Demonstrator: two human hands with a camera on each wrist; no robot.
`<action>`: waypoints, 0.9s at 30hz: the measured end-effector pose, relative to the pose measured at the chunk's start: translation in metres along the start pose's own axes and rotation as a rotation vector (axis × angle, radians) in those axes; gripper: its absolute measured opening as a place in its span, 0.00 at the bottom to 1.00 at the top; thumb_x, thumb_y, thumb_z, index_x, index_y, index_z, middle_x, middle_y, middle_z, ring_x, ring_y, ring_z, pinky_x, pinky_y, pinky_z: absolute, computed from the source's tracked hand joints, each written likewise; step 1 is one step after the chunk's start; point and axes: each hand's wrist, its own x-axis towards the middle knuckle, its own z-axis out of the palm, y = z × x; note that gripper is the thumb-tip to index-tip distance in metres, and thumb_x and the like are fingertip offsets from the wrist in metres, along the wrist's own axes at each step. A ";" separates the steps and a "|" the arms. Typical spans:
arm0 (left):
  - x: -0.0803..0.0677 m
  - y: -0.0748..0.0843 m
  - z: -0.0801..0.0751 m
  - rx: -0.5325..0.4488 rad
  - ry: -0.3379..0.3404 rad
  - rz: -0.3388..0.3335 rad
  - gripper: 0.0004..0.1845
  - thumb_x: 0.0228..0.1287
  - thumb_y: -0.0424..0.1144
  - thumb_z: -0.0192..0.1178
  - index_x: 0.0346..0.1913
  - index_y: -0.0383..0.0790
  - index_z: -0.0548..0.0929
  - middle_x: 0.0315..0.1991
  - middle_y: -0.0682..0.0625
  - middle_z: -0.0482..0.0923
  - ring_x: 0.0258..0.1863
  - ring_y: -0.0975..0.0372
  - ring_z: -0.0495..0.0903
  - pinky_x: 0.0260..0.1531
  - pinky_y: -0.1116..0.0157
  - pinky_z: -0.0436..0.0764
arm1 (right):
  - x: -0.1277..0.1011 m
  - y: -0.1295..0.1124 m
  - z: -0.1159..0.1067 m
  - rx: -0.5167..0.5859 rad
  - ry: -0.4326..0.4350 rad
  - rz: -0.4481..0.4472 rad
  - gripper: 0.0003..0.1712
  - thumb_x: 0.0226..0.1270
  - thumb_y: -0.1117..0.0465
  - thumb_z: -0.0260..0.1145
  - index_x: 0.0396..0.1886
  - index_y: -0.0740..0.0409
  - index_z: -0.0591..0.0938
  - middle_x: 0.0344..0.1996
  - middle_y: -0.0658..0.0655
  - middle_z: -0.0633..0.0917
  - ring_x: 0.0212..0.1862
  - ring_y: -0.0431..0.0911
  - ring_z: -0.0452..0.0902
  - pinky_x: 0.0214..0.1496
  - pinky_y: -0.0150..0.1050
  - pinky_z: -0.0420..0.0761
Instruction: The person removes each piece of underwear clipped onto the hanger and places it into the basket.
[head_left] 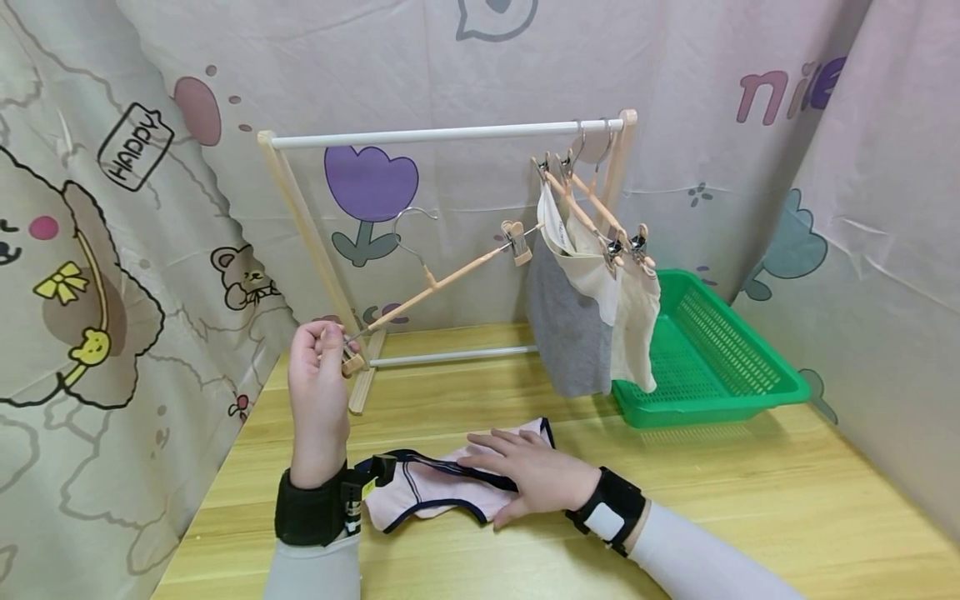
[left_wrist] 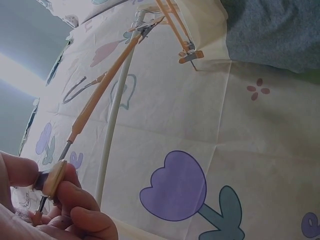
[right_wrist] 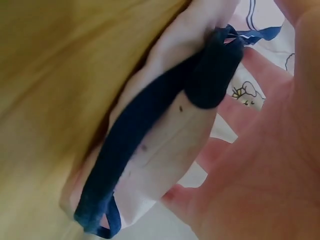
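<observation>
My left hand [head_left: 318,392] pinches the clip at the lower left end of a wooden clip hanger [head_left: 468,267]. Tilted, the hanger rises to the right, its metal hook pointing up and its far clip [head_left: 517,242] bare. Up close in the left wrist view, thumb and curled fingers hold the near clip [left_wrist: 54,180]. On the table lies a pink pair of underpants [head_left: 457,498] with navy trim. Spread fingers of my right hand [head_left: 536,471] rest on its right part. In the right wrist view the underpants [right_wrist: 165,132] lie beside the palm [right_wrist: 265,165], fingertips partly hidden.
A rack with a white rail [head_left: 450,134] and wooden posts stands at the back of the wooden table [head_left: 712,517]. At its right end hang a grey-and-white garment [head_left: 573,325] and a cream garment [head_left: 637,333] on clip hangers. Behind them sits a green basket [head_left: 690,414].
</observation>
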 end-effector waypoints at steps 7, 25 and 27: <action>-0.001 0.000 -0.001 0.016 0.000 0.011 0.08 0.83 0.43 0.46 0.48 0.42 0.72 0.42 0.55 0.72 0.41 0.64 0.76 0.46 0.67 0.71 | -0.001 0.002 0.002 -0.027 -0.009 0.014 0.49 0.58 0.32 0.71 0.79 0.35 0.66 0.79 0.52 0.66 0.77 0.57 0.64 0.69 0.63 0.70; 0.000 0.001 -0.001 0.000 0.007 0.018 0.09 0.83 0.43 0.47 0.48 0.40 0.72 0.40 0.54 0.72 0.40 0.63 0.76 0.44 0.68 0.72 | 0.000 0.004 0.000 -0.121 0.065 -0.092 0.21 0.65 0.57 0.75 0.58 0.44 0.84 0.55 0.49 0.82 0.52 0.45 0.78 0.57 0.39 0.80; 0.000 0.001 -0.002 0.001 0.007 0.015 0.09 0.83 0.43 0.47 0.48 0.41 0.72 0.40 0.54 0.72 0.41 0.62 0.77 0.45 0.68 0.72 | 0.000 0.004 -0.001 -0.107 0.067 -0.081 0.20 0.64 0.59 0.75 0.55 0.45 0.85 0.51 0.47 0.83 0.50 0.43 0.77 0.57 0.37 0.79</action>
